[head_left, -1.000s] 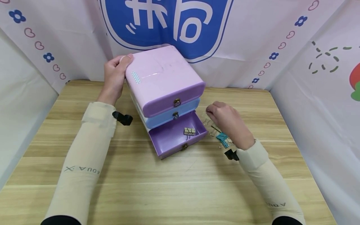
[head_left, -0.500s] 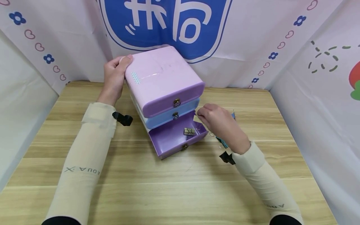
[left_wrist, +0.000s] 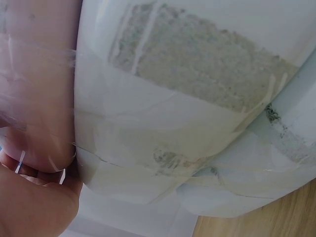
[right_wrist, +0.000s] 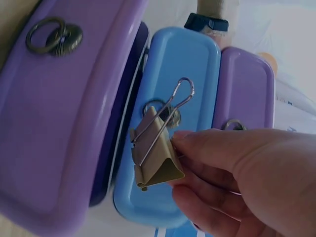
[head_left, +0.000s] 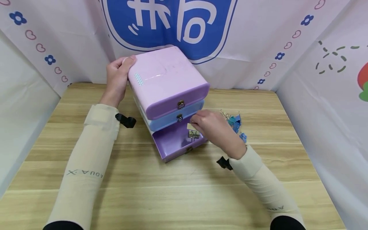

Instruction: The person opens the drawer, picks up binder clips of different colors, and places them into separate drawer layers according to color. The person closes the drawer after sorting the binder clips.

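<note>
A small three-tier drawer box (head_left: 169,70) with a pink top stands on the table, its purple bottom drawer (head_left: 168,145) pulled out. My left hand (head_left: 116,78) grips the box at its back left corner, thumb on the top; in the left wrist view this hand (left_wrist: 37,207) curls round the edge. Between thumb and fingers, my right hand (head_left: 215,129) pinches a gold binder clip (right_wrist: 157,150) by its back edge, over the open drawer. Another gold binder clip (head_left: 194,134) lies in the drawer, towards its right side.
Several blue and teal binder clips (head_left: 236,123) lie in a loose pile on the table, right of the box. The blue middle drawer (head_left: 161,121) and purple top drawer (head_left: 164,110) are closed. A printed white cloth (head_left: 244,41) hangs behind the table.
My right hand has moved left from the clip pile to above the open drawer, carrying a gold binder clip. My left hand has stayed on the box.
</note>
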Tool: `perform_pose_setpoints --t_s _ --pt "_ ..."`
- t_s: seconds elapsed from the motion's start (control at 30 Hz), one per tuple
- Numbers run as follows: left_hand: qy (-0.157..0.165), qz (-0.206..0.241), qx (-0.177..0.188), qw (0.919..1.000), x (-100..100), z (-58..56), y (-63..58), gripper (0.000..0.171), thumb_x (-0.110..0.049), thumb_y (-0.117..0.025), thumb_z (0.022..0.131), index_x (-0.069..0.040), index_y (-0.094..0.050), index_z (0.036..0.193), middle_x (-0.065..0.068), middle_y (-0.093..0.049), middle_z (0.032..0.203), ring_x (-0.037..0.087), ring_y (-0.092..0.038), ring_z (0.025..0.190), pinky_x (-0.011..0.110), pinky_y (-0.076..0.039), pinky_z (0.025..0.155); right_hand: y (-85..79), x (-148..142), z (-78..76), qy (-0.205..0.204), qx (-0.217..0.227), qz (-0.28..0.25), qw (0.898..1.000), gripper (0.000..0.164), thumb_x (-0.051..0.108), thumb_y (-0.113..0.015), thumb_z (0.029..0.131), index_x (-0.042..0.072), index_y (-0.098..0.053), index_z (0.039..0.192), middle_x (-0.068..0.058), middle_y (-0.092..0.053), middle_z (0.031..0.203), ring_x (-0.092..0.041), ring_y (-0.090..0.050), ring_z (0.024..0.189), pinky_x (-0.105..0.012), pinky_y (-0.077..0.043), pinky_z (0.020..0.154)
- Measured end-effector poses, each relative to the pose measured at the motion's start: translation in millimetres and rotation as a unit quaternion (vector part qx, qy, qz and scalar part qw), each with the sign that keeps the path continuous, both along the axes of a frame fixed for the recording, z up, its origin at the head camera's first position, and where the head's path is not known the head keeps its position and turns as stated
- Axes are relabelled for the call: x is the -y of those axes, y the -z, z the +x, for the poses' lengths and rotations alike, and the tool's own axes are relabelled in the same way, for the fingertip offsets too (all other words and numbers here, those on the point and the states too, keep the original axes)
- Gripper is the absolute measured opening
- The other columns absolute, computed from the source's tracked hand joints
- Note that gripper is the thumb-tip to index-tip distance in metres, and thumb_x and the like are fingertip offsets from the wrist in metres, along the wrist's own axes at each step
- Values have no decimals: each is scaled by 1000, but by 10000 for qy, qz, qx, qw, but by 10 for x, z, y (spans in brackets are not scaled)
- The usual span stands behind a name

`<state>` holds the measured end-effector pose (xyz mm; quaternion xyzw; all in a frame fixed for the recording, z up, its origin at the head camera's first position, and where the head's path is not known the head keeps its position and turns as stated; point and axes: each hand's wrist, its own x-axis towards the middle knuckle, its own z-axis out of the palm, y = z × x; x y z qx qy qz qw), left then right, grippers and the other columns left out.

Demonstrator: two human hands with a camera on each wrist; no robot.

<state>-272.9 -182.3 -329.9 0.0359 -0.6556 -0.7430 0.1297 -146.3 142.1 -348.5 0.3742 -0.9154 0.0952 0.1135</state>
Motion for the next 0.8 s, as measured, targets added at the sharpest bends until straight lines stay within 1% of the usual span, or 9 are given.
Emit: perform_pose_setpoints --t_s 0.1,0.2,0.33,0.47,0.6,0.8 --pt "-8 -4 -32 10000 3 -4 0 21 -35 -77 96 -15 -79 99 -4 -69 89 8 -60 79 19 -49 67 29 74 2 -92 47 113 9999 13 15 -68 104 11 -76 94 0 -71 88 -11 -61 75 -27 -57 70" --pt "-1 2 -23 10000 4 -1 -2 21 -35 -76 96 -15 -78 99 -4 -69 90 8 -60 79 19 -49 67 55 140 5 -136 63 209 9997 12 18 -69 104 12 -76 96 1 -73 91 -12 -64 76 -29 -57 69" --pt "2 -18 4 10000 2 9 -6 22 -35 -76 97 -14 -78 100 -4 -69 91 8 -60 80 19 -49 67 87 210 10 -76 39 388 9992 13 23 -68 105 16 -77 99 4 -75 96 -11 -66 75 -28 -56 65" --pt "-4 -48 12 10000 -2 10 -5 22 -36 -76 96 -14 -78 100 -4 -69 92 8 -60 81 19 -49 68 139 282 -8 -66 271 571 9980 14 21 -66 106 16 -78 100 4 -75 99 -10 -66 77 -27 -57 68" --pt "5 -57 -2 10000 -3 6 2 23 -36 -76 96 -14 -79 102 -4 -69 92 8 -60 82 19 -49 69 213 341 -34 -170 566 551 9967 13 17 -67 104 14 -79 100 2 -76 99 -11 -68 82 -28 -59 76" --pt "-14 -31 -22 10000 -3 11 -3 22 -35 -77 96 -14 -79 102 -5 -70 91 8 -60 81 19 -49 69 316 407 -72 -164 826 463 9954 16 18 -67 105 13 -78 94 3 -74 91 -10 -65 76 -29 -58 73"
